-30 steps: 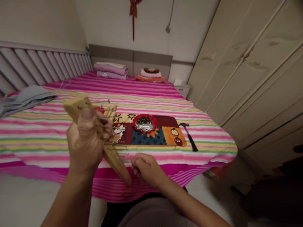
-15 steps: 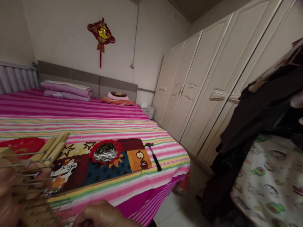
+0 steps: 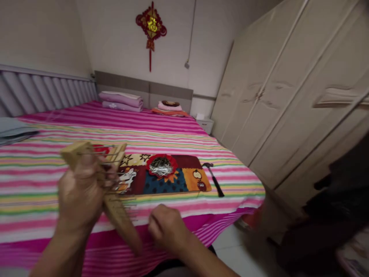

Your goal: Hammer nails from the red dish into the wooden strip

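My left hand (image 3: 82,188) is wrapped round a wooden strip (image 3: 122,223), held tilted over the near part of the bed. A row of nails (image 3: 129,207) sticks out from its right side, blurred by motion. To the right of the strip's lower end is my right hand (image 3: 167,229), its fingers curled; what they hold, if anything, is hidden. On a patterned mat (image 3: 152,188) rests a red scalloped dish (image 3: 149,165) heaped with loose nails (image 3: 161,166). A hammer (image 3: 215,181) with a black handle lies right of the mat. Wooden pieces (image 3: 119,152) show behind my left hand.
Part of a red dish (image 3: 99,149) shows behind the strip. Folded lilac bedding (image 3: 122,100) and a smaller folded pile (image 3: 170,107) sit near the headboard (image 3: 123,82). Grey-blue folded cloth (image 3: 14,129) lies at left. A wardrobe (image 3: 259,115) lines the right side.
The view has turned left and down, so the bed shows further right. Both hands and the strip now show more fully. My right hand appears further from the strip's nails.
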`<state>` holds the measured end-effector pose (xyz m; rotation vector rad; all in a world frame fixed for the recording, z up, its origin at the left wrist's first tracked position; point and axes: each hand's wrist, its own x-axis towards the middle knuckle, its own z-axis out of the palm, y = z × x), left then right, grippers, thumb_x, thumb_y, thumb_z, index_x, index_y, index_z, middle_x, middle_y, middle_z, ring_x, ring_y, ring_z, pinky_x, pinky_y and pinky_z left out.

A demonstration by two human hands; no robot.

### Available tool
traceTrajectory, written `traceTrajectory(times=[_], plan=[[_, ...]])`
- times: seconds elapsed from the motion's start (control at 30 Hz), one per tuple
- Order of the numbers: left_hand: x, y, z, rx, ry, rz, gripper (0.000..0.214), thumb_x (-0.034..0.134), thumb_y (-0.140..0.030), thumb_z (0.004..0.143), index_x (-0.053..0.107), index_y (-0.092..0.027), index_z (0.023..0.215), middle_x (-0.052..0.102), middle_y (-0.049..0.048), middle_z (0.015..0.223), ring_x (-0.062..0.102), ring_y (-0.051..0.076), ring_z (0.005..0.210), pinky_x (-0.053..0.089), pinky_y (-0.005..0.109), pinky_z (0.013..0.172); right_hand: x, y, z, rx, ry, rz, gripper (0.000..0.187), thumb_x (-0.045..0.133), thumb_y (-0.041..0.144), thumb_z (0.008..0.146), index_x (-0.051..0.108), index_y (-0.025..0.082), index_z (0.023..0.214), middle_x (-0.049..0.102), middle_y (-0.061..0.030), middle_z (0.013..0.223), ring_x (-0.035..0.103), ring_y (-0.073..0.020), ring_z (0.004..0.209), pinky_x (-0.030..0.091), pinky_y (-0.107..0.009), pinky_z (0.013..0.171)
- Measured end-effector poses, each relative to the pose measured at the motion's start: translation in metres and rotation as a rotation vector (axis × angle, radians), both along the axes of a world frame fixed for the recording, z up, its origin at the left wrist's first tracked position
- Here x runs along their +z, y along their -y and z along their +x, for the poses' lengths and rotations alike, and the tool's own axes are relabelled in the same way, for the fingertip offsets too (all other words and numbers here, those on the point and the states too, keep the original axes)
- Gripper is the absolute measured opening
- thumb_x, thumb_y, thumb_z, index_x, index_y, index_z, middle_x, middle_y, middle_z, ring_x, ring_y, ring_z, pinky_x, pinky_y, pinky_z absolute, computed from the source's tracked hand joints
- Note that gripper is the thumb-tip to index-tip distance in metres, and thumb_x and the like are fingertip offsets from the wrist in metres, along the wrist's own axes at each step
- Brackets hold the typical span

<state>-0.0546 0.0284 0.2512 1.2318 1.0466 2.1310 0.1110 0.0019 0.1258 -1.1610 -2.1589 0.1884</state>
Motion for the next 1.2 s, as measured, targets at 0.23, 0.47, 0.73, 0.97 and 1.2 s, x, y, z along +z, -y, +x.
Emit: traceTrajectory(times=[0.23,0.47,0.73,0.97,1.2], plan=[[0.004,0.003,0.003,-0.037,0.123,-0.15,0.039,0.061,-0.059,0.065,0.056,-0.02,0.068,0.058,-0.0002,0.053,0.05,0.011,0.037,0.041,0.022,0.033,-0.005,-0.004,0.007,-0.067,-0.088,-0.08,0.014,0.043,0.012,0.081,0.056,0.018,0.078,0.062,-0.0051,0.072,0.055,-0.0162,0.063,0.037,-0.025,0.057],[0.004,0.006,0.005,-0.095,0.102,-0.128,0.037,0.059,-0.057,0.069,0.056,-0.02,0.069,0.056,-0.0005,0.056,0.049,0.011,0.039,0.035,0.022,0.031,0.014,0.011,-0.012,0.172,-0.305,-0.073,0.018,0.041,0.016,0.087,0.058,0.018,0.084,0.062,-0.0023,0.073,0.056,-0.0125,0.066,0.041,-0.022,0.061],[0.0,0.008,0.004,-0.134,0.061,-0.097,0.028,0.054,-0.05,0.077,0.059,-0.023,0.073,0.056,0.0007,0.061,0.051,0.01,0.046,0.038,0.023,0.037,0.015,0.014,-0.021,0.192,-0.269,-0.07,0.021,0.04,0.023,0.089,0.054,0.019,0.074,0.053,0.0008,0.061,0.047,-0.0113,0.055,0.033,-0.023,0.052],[0.001,0.007,0.005,-0.15,0.065,-0.088,0.029,0.054,-0.051,0.076,0.059,-0.023,0.074,0.055,-0.0007,0.059,0.05,0.01,0.045,0.038,0.023,0.037,0.013,0.012,-0.021,0.191,-0.124,0.042,0.024,0.035,0.023,0.091,0.051,0.019,0.073,0.053,-0.001,0.065,0.046,-0.0126,0.06,0.033,-0.024,0.056],[-0.005,0.005,0.002,-0.155,0.05,-0.097,0.029,0.057,-0.051,0.075,0.057,-0.022,0.077,0.056,-0.0015,0.06,0.051,0.01,0.044,0.04,0.023,0.038,0.02,0.015,-0.029,0.187,-0.448,-0.366,0.022,0.04,0.027,0.081,0.04,0.021,0.06,0.043,0.0021,0.058,0.038,-0.0119,0.055,0.031,-0.025,0.055]])
